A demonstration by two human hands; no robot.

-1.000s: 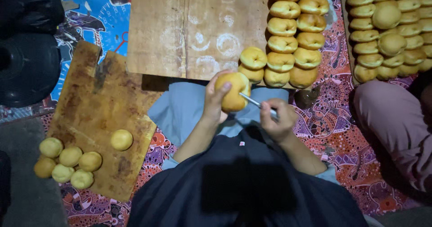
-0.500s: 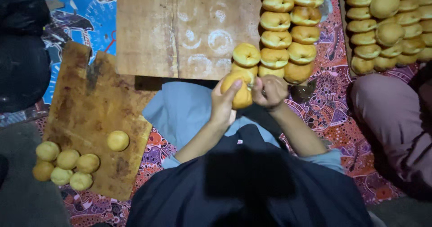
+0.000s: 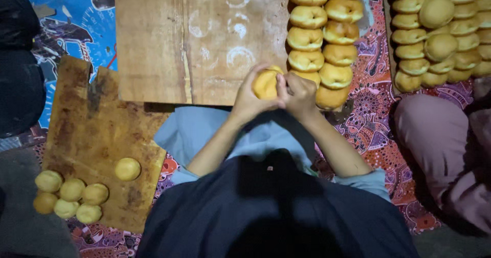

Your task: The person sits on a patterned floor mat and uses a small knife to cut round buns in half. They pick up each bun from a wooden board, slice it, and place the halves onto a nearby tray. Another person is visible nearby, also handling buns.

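Since half a second ago the right hand has stayed pressed against the bun, and both hands have drifted slightly toward the board; a second ago the right hand was off to the side holding a thin stick, which no longer shows.

Head view: the left hand cups the bun from below and from the left, its fingers curled round the bun's underside and thumb up along its side. The right hand closes on the bun from the right, fingers folded together over its edge; whether anything is pinched inside them cannot be told. The bun sits just over the near edge of the board, at its right corner.

Right of the board, two columns of ring-shaped doughnuts lie on a patterned cloth, the nearest one just behind the right hand. Farther right of the board, a tray carries more rows of buns. Left of the board and nearer the person lies a darker, stained plank; one dough ball rests on it, and a cluster of balls sits at its near left corner. Another person's knee in mauve cloth is at the far right.
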